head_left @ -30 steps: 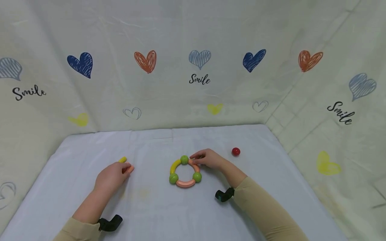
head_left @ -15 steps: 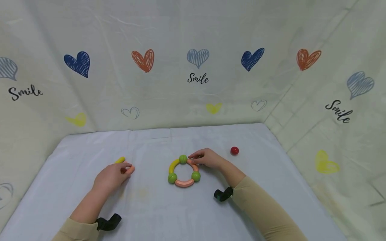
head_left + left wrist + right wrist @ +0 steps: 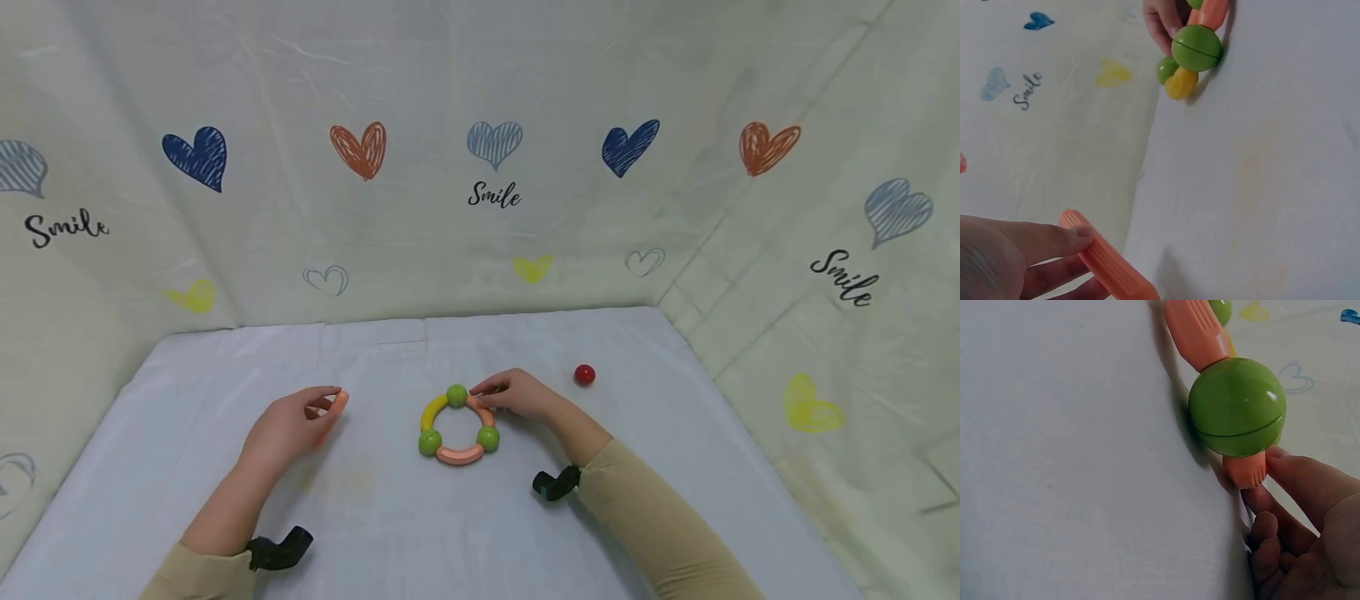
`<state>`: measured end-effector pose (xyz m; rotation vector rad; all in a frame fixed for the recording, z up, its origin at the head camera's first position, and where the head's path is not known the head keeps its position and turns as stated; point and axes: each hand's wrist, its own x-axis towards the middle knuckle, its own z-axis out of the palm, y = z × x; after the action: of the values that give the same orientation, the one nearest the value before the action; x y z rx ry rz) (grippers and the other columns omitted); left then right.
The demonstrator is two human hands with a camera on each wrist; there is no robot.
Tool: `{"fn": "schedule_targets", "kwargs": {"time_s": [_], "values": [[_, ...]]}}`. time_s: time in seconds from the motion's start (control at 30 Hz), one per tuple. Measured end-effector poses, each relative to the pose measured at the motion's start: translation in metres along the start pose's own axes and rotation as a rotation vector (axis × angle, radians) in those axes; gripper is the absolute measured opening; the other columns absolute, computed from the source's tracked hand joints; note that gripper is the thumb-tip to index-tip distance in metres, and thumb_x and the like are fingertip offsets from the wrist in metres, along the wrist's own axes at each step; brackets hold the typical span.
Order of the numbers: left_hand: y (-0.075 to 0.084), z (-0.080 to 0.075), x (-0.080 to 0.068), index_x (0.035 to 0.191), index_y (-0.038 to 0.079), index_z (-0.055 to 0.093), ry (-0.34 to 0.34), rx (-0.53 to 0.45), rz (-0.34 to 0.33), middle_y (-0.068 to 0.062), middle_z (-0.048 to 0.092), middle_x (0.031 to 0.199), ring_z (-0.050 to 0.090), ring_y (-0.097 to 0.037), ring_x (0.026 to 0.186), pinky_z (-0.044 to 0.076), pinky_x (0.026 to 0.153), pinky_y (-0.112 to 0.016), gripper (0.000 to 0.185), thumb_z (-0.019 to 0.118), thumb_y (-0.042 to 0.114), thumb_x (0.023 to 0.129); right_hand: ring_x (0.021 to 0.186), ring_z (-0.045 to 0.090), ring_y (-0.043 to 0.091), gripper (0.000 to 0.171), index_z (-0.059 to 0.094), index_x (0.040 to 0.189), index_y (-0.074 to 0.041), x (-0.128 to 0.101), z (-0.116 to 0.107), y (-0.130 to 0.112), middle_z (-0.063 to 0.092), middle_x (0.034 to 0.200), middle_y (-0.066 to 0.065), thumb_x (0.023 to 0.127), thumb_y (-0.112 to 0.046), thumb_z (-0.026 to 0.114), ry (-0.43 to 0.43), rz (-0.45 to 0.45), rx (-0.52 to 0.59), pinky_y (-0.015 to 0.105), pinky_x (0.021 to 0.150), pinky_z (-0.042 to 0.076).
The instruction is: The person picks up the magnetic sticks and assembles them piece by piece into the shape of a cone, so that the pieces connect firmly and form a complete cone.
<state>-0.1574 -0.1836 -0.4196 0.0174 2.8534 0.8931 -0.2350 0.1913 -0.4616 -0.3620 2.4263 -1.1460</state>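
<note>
Two hands are working on a toy ring [image 3: 458,423] lying mid-tabletop [image 3: 390,517].
Left hand [image 3: 288,429] is pinching a loose orange piece [image 3: 336,406]; right hand [image 3: 521,393] is gripping the ring's orange segment [image 3: 1244,470]. A loose pinch risks dropping the piece; a nudge risks popping the ring's joints.

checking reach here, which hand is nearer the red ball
Right. The right hand rests on the toy ring, just left of and nearer the camera than the red ball. The left hand, pinching an orange curved piece, lies far across the table, beyond the ring.

The left hand [image 3: 288,427] is lifted a little, fingers curled in a pinch. The right hand [image 3: 519,393] rests low, fingertips pinching too.
</note>
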Motion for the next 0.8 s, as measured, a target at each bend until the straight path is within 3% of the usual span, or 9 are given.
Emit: {"fn": "schedule_targets", "kwargs": {"time_s": [0.1,0.23,0.8], "values": [[0.005,0.004,0.001,0.143,0.025,0.054,0.009,-0.041,0.011,-0.001,0.066,0.124,0.061,-0.023,0.11,0.048,0.079,-0.038,0.052,0.058,0.049,0.097,0.085,0.054,0.015,0.024,0.076,0.114,-0.021,0.0,0.001,-0.001,0.068,0.099,-0.005,0.092,-0.028,0.072,0.004,-0.001,-0.001,0.028,0.073,0.045],[0.013,0.009,0.005,0.143,0.025,0.054,0.026,-0.084,0.034,-0.001,0.065,0.125,0.061,-0.024,0.112,0.05,0.077,-0.037,0.048,0.064,0.031,0.096,0.085,0.053,0.015,0.024,0.076,0.114,-0.022,0.0,0.001,-0.001,0.067,0.098,-0.005,0.092,-0.03,0.072,0.004,0.01,0.002,0.028,0.072,0.045],[0.076,0.052,0.027,0.141,0.034,0.054,0.148,-0.259,0.144,0.001,0.067,0.121,0.065,-0.022,0.107,0.055,0.084,-0.041,0.049,0.069,0.027,0.095,0.09,0.055,0.015,0.025,0.076,0.114,-0.023,0.0,0.0,0.002,0.068,0.105,-0.006,0.091,-0.032,0.072,0.003,-0.008,0.008,0.03,0.078,0.047]]}}
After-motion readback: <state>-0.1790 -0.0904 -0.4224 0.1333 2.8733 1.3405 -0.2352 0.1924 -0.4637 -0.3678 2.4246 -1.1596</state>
